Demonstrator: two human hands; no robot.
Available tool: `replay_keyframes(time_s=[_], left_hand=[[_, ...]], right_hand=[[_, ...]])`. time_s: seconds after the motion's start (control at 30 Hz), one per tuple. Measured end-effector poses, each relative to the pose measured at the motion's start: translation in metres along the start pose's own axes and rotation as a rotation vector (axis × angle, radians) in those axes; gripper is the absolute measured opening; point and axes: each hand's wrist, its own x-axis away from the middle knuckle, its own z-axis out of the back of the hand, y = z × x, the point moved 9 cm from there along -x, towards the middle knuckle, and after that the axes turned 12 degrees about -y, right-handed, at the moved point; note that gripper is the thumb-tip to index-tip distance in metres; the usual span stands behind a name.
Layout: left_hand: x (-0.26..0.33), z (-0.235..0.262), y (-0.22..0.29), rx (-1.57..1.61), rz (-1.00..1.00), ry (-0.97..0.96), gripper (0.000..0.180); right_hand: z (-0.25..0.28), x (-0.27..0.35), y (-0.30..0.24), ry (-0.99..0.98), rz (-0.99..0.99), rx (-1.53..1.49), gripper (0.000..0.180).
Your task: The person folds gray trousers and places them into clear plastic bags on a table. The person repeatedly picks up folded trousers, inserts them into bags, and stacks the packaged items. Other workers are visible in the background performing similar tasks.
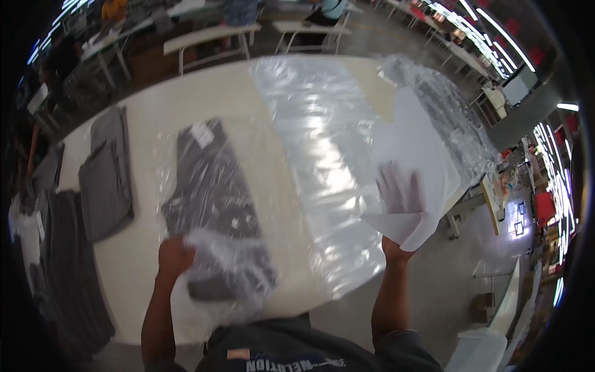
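Note:
My left hand (176, 254) is closed on the edge of a clear plastic bag (232, 254), bunched near its lower end. Inside the bag lies a folded dark grey garment (214, 180), probably trousers, with a white label (202, 134) near its far end. My right hand (400, 189) is spread flat at a thin white sheet (412, 136). Its fingers look pale and slightly blurred, and a turned-up corner of the sheet covers the palm. Beside the sheet, a long stack of flat clear plastic bags (325, 155) runs down the table.
Folded dark grey garments (108, 180) lie on the left of the pale table (155, 99), with more piled (71, 266) at its left edge. Bagged garments (455, 105) lie at the far right. Beyond stand white benches (211, 38) and people. A translucent bin (480, 350) is at lower right.

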Motion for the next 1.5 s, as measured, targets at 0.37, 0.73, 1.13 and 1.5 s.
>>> replay_keyframes(time_s=[0.37, 0.73, 1.13, 1.5], left_hand=[[0.032, 0.066, 0.063, 0.582, 0.001, -0.527, 0.031], [0.167, 0.053, 0.207, 0.431, -0.538, -0.763, 0.038], [0.038, 0.020, 0.083, 0.131, -0.310, 0.088, 0.031], [0.039, 0.110, 0.121, 0.134, -0.662, 0.179, 0.020]], right_hand=[[-0.357, 0.202, 0.044, -0.589, -0.335, 0.753, 0.077], [-0.299, 0.087, 0.365, -0.376, -0.468, 1.235, 0.038], [-0.304, 0.085, 0.382, -0.350, -0.227, 1.254, 0.040], [-0.322, 0.027, 0.425, -0.248, -0.370, 1.435, 0.056]])
